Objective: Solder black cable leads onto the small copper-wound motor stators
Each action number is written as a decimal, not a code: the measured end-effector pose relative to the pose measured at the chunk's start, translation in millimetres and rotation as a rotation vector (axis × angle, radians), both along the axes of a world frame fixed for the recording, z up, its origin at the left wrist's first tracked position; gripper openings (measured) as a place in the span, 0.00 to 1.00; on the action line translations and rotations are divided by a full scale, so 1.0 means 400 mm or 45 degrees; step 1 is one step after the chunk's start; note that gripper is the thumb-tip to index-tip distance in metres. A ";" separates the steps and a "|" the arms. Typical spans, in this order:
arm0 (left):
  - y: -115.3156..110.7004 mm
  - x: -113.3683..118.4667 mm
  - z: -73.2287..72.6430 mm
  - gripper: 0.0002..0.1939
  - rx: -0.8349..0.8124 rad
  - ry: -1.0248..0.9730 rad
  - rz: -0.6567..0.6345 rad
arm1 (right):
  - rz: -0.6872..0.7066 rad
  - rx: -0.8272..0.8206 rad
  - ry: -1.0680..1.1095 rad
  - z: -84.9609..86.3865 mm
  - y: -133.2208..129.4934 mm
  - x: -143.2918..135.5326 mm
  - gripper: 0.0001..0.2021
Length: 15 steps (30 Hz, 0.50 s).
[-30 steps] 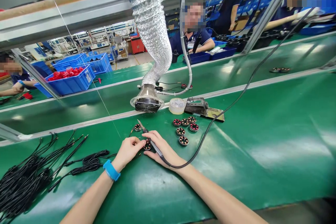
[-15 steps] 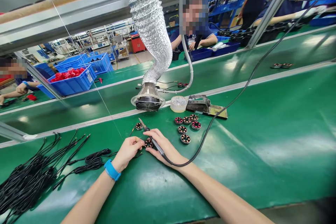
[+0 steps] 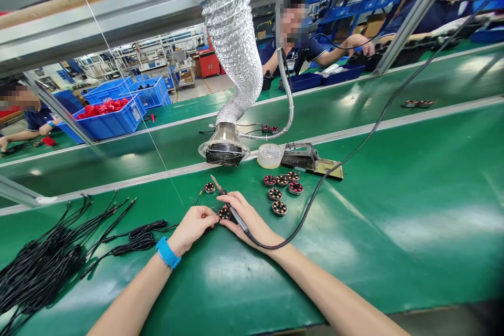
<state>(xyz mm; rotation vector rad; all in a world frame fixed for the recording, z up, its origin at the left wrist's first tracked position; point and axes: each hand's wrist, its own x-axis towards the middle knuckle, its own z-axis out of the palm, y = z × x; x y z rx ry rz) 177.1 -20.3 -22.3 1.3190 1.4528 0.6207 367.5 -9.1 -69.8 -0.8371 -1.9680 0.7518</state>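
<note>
My right hand (image 3: pixel 250 220) holds a soldering iron (image 3: pixel 237 216), its tip pointing up and away to the left. Thumb and fingers of that hand also reach round a small round coil part (image 3: pixel 224 213) on the green bench. At the coil's left edge, my left hand (image 3: pixel 197 224) is pinched closed; what lies between its fingertips is too small to make out. A black cable (image 3: pixel 171 228) runs up to this hand from a coiled bundle. Just beyond the hands lies another coil part (image 3: pixel 210 187) with a thin wire beside it.
Several coil parts (image 3: pixel 279 208) lie right of the hands, near a tape roll (image 3: pixel 270 155) and an iron stand (image 3: pixel 301 157). Many black cables (image 3: pixel 43 262) are heaped at left. A fume duct (image 3: pixel 224 149) hangs ahead. People sit beyond the conveyor, near blue bins (image 3: pixel 114 123).
My left fingers have closed in more at the coil's edge. The iron has barely moved. Across the conveyor, a person's hand has reached out to the right. The view has shifted slightly.
</note>
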 end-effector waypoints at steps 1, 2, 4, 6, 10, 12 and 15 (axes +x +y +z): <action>-0.001 -0.001 0.001 0.13 0.003 -0.014 0.017 | -0.005 -0.001 -0.005 -0.001 0.000 0.000 0.30; -0.002 -0.004 0.004 0.12 0.013 -0.021 0.037 | -0.013 -0.002 -0.008 -0.002 0.000 0.000 0.30; -0.005 -0.012 0.012 0.11 0.075 0.000 0.071 | -0.032 -0.006 -0.010 -0.004 0.001 0.000 0.30; -0.009 -0.024 0.026 0.12 0.191 0.101 0.046 | -0.052 -0.011 -0.005 -0.005 0.002 0.001 0.30; -0.027 -0.051 0.055 0.12 0.413 0.547 -0.213 | -0.052 -0.014 -0.012 -0.001 0.002 0.005 0.30; -0.039 -0.059 0.062 0.09 0.454 0.730 -0.340 | -0.061 -0.012 -0.035 0.002 0.001 0.008 0.30; -0.051 -0.064 0.061 0.04 0.455 0.884 -0.493 | -0.096 -0.011 -0.060 0.002 -0.001 0.010 0.29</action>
